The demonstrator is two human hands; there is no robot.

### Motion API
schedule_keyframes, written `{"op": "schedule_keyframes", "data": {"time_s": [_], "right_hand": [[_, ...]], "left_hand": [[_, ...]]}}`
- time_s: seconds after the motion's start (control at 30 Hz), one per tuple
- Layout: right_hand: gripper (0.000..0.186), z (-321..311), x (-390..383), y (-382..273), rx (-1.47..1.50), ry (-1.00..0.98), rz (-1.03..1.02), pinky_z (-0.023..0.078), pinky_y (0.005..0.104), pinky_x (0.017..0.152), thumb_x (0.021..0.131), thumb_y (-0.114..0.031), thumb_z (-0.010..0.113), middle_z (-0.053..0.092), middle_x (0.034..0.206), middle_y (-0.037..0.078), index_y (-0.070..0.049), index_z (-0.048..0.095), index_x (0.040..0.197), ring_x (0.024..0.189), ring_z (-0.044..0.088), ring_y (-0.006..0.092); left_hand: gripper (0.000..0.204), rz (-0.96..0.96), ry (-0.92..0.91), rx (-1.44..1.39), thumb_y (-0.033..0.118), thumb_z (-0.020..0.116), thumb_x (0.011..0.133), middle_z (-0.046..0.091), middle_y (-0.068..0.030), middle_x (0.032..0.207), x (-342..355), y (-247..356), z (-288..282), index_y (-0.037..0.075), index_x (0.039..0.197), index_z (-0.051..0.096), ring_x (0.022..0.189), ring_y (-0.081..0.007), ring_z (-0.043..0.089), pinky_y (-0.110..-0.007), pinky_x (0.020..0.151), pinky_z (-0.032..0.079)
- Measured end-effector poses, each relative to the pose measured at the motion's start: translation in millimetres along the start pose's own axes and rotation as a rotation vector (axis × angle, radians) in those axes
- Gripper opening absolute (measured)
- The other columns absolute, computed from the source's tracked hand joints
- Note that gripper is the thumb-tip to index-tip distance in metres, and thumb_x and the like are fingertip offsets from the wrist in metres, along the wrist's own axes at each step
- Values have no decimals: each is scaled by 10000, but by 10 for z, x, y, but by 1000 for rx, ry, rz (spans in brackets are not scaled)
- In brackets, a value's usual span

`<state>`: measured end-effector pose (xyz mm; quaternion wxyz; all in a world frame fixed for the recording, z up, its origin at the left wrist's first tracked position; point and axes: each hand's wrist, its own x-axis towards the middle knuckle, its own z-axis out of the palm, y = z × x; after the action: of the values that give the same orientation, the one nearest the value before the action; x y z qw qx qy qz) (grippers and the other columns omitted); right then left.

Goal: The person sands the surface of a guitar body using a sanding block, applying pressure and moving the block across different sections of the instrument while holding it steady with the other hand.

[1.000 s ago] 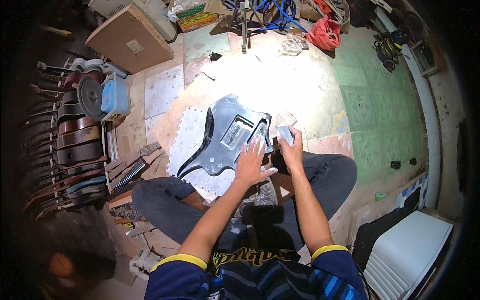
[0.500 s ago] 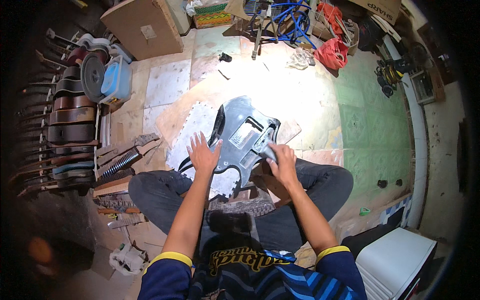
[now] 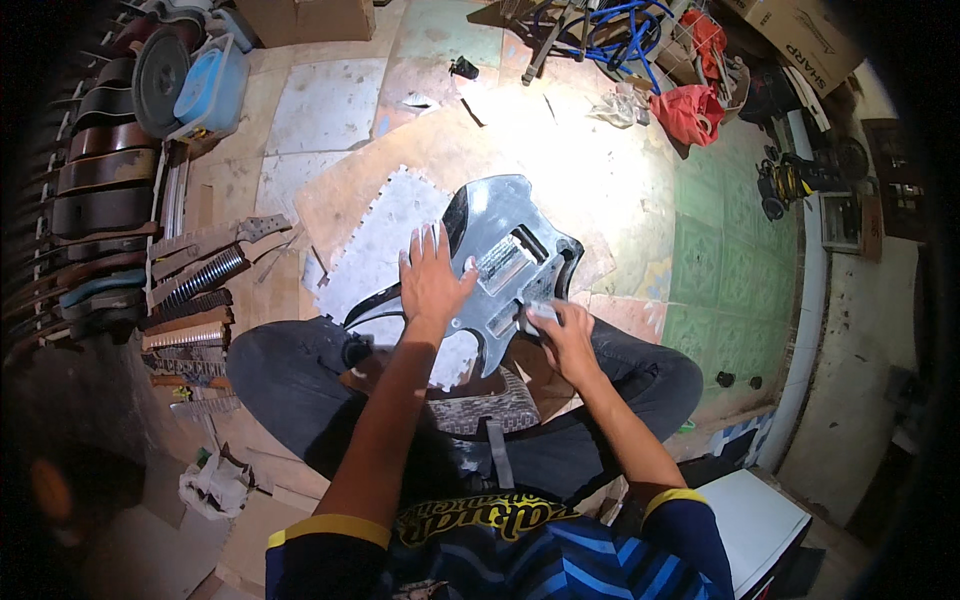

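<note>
A dark grey electric guitar body [image 3: 497,212] with cut-out cavities lies flat in front of my crossed legs, dulled by pale dust. My left hand [image 3: 434,278] rests on its left side, fingers stretched out and palm down. At the near right edge, beside the cavities, my right hand [image 3: 568,340] is closed on a small grey block [image 3: 541,316], which looks like a sanding block. The block touches the body's surface; its underside is hidden. Under the body is a light grey foam mat [image 3: 385,228] with jigsaw edges.
Guitar necks [image 3: 205,262] and saws lie to the left, by a row of guitar bodies [image 3: 108,172]. A clear bin [image 3: 222,105] with a blue tub stands beyond. Far off are blue tubing [image 3: 625,40] and a red bag [image 3: 690,115]. A white box [image 3: 745,535] sits near right.
My left hand has slid farther onto the guitar body. My right hand has drawn the grey block nearer to me along the body's right side. The whole view has shifted slightly.
</note>
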<state>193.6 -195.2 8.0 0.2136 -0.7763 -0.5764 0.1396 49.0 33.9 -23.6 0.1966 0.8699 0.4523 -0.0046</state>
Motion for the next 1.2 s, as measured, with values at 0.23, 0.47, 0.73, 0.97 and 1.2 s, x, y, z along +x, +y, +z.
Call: {"op": "schedule_keyframes", "data": {"time_s": [0.23, 0.47, 0.73, 0.97, 1.2], "right_hand": [[690, -54, -89, 6, 6, -42, 38, 367, 520, 1036, 741, 11, 768, 558, 1334, 119, -314, 648, 1338, 1226, 517, 369], [638, -29, 138, 67, 23, -9, -20, 358, 516, 1064, 775, -18, 766, 583, 1332, 91, -332, 669, 1322, 1232, 521, 369], [662, -133, 448, 86, 4, -134, -104, 357, 520, 1077, 765, -26, 770, 577, 1360, 89, -339, 661, 1337, 1255, 517, 344], [581, -242, 327, 194, -8, -201, -172, 362, 491, 1076, 798, -27, 744, 601, 1318, 94, -326, 691, 1294, 1236, 533, 343], [581, -187, 178, 267, 8, -181, -178, 365, 489, 1064, 793, -30, 752, 604, 1303, 90, -317, 689, 1294, 1215, 540, 344]], "left_hand": [[846, 25, 0, 3, 517, 572, 941, 387, -195, 1622, -3, 3, -1, 35, 1597, 342, 1528, -353, 311, -525, 1240, 259], [845, 37, 33, -2, 535, 559, 942, 409, -195, 1608, -4, -9, -7, 35, 1593, 355, 1525, -353, 318, -520, 1239, 266], [889, 26, 31, -27, 582, 568, 912, 393, -180, 1622, 18, -21, 58, 49, 1593, 361, 1532, -336, 304, -528, 1245, 236], [890, 11, 18, -21, 570, 585, 907, 399, -186, 1617, 6, 32, 37, 54, 1596, 358, 1527, -340, 316, -525, 1243, 247], [908, 14, 24, -50, 566, 610, 900, 406, -189, 1610, 7, -7, 25, 54, 1602, 343, 1524, -342, 321, -523, 1242, 251]]}}
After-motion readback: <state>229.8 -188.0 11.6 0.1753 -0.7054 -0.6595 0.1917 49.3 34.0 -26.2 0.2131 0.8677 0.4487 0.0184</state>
